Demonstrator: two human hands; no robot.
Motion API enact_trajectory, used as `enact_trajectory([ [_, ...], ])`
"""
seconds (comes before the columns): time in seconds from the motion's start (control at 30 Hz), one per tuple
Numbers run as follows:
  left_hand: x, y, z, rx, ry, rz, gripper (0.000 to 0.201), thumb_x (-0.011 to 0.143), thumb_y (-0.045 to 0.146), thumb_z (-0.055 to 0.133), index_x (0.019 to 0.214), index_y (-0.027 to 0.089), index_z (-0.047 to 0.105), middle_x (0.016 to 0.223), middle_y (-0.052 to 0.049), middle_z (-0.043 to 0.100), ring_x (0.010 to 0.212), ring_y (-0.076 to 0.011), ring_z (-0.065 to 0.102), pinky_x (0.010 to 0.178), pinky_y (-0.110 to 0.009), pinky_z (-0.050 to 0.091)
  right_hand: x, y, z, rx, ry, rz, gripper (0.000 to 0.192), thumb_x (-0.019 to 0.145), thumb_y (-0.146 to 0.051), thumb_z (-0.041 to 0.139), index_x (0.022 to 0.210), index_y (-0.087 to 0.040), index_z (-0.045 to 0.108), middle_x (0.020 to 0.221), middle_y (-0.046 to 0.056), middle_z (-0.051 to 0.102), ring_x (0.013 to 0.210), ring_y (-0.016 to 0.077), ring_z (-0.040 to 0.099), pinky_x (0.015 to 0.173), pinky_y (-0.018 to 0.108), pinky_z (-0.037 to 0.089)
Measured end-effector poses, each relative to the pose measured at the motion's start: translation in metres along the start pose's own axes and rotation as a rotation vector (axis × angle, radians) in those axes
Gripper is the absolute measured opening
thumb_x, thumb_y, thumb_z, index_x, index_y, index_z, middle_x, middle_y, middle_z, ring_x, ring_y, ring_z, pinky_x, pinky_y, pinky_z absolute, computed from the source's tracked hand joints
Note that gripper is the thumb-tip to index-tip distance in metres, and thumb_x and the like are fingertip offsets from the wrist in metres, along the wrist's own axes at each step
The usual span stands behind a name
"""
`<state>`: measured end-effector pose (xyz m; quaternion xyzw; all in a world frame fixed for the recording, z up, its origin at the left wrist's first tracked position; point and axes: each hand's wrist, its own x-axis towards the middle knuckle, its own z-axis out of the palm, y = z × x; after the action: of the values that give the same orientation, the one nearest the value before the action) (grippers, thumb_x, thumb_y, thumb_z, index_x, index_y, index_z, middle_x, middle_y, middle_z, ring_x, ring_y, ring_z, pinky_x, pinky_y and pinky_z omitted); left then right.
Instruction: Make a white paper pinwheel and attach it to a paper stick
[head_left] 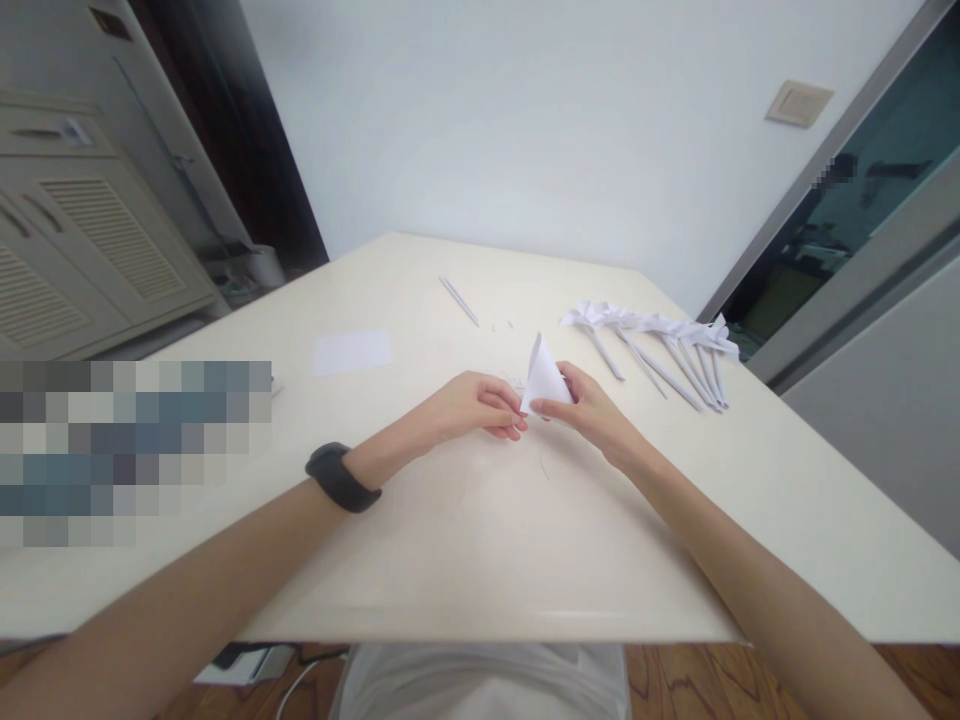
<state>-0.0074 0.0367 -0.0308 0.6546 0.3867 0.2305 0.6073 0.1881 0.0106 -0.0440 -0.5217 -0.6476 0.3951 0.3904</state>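
Worktop (465, 560) bare near front edge, open room there. Left hand (480, 405) and right hand (589, 405) both pinch folded white paper cone (541, 375) mid-worktop; paper flowers (660, 340) well right.

Both the left hand (480, 405) and right hand (589, 410) pinch a folded paper piece (544, 375) above the table (450, 540).

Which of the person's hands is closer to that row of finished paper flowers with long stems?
Right. The right hand, holding the paper cone, sits just beside the paper flowers; the left hand is farther away, across the cone.
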Motion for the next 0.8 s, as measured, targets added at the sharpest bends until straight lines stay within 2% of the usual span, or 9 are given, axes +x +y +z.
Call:
enact_trajectory([
  [0.2,0.0014,-0.0034,-0.0003,0.007,-0.001,0.02,0.018,0.069,0.026,0.07,0.08,0.014,0.064,0.085,-0.009,0.073,0.077,-0.0206,0.07,0.077,-0.034,0.056,0.0002,0.0029,0.0007,-0.009,0.003,-0.018,0.037,0.07,-0.037,0.067,0.101,-0.022,0.052,0.087,0.0,0.057,0.079,0.0175,0.055,0.068,0.03,0.044],
  [0.43,0.0004,-0.0008,0.0011,0.044,0.038,0.012,0.028,0.061,0.034,0.077,0.077,0.015,0.064,0.077,-0.006,0.072,0.077,-0.0228,0.07,0.076,-0.036,0.056,-0.0002,0.0023,0.0023,-0.053,0.02,-0.008,0.037,0.07,-0.037,0.066,0.101,-0.022,0.051,0.087,0.0,0.058,0.079,0.0178,0.055,0.065,0.028,0.043],
  [0.8,0.0021,-0.0043,0.0033,0.09,0.053,0.041,0.019,0.065,0.028,0.073,0.074,0.015,0.061,0.069,-0.005,0.071,0.069,-0.0194,0.069,0.072,-0.032,0.055,-0.0031,-0.0032,0.004,-0.088,0.031,-0.008,0.036,0.07,-0.034,0.065,0.101,-0.022,0.051,0.087,-0.001,0.056,0.076,0.0162,0.053,0.064,0.027,0.04],
])
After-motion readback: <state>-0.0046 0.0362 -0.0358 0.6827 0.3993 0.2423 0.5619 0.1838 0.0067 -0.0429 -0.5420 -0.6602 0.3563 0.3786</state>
